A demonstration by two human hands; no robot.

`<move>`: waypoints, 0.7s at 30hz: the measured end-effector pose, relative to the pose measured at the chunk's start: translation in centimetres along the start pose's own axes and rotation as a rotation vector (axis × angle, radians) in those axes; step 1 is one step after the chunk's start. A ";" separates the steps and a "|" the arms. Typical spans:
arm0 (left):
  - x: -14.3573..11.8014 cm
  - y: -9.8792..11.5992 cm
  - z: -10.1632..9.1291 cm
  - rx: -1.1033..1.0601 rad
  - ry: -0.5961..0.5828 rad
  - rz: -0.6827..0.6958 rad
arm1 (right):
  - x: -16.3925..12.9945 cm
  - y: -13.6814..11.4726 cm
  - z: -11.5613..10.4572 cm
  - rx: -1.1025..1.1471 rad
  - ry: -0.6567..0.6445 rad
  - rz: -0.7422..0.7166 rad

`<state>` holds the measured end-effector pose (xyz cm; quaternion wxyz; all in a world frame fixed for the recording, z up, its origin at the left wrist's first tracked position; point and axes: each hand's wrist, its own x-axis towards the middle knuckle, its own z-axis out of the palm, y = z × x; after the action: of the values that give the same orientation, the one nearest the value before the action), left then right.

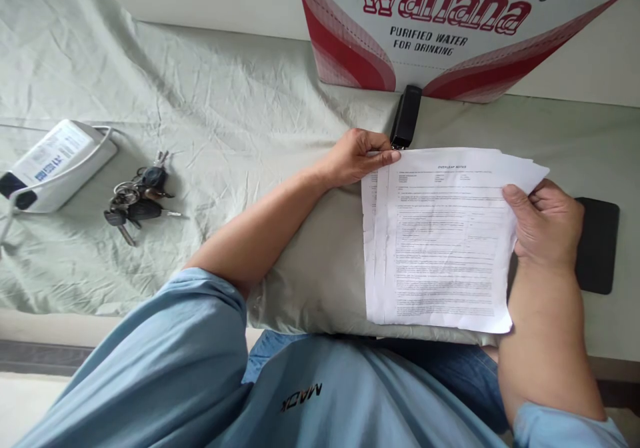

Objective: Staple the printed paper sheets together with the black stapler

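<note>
Left hand: the left hand [357, 158] pinches the top left corner of the sheaf of papers [440, 235], thumb on top and fingers curled under, right beside the black stapler [406, 116].
Right hand: the right hand [545, 225] grips the right edge of the sheaf near its top corner, thumb pressed on the printed face, fingers hidden behind.
Papers: several printed sheets, held just above the cloth-covered table [250, 115], near its front edge and right of the middle; the sheets are fanned, with left edges and the top right corners stepped out of line.
Stapler: it lies toward the back edge, its near end touching or just beside the pinched corner; whether the corner sits inside its mouth I cannot tell.
Doing it well: judging by the stepped edges, the sheets want squaring up first; a tap of the bottom edge on the table, both grips loosened a little, would probably line them up.
Grip advice: the pinch at the top left corner looks worth keeping firm, so no sheet slides.
Risk: the back sheets may slip out unnoticed.
Nearby: a black phone [597, 245] lies partly under the right hand; a bunch of keys [135, 195] and a white device [55, 165] lie toward the left edge; a Wahaha carton [450, 28] stands at the back.
</note>
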<state>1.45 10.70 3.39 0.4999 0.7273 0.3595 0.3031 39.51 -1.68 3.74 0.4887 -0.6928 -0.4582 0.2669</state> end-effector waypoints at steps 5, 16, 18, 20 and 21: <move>-0.3 0.9 -0.5 -0.065 -0.068 -0.023 | -0.3 -0.9 0.8 0.037 0.042 0.001; -0.1 -0.7 0.0 -0.021 -0.051 0.003 | 0.1 -0.6 -1.1 0.007 -0.083 0.043; -0.2 -1.4 0.3 -0.071 0.072 -0.001 | 0.4 -0.7 -2.8 0.049 -0.153 0.109; -0.2 -2.4 0.5 -0.084 0.211 -0.003 | 0.9 -1.0 -4.1 0.097 -0.218 0.137; -0.1 -2.9 0.6 -0.085 0.275 -0.005 | 1.2 -1.2 -4.6 0.125 -0.243 0.117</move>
<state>1.23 11.07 0.44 0.4769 0.6564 0.4132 0.4135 43.35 -2.50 6.71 0.4552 -0.6492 -0.4554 0.4049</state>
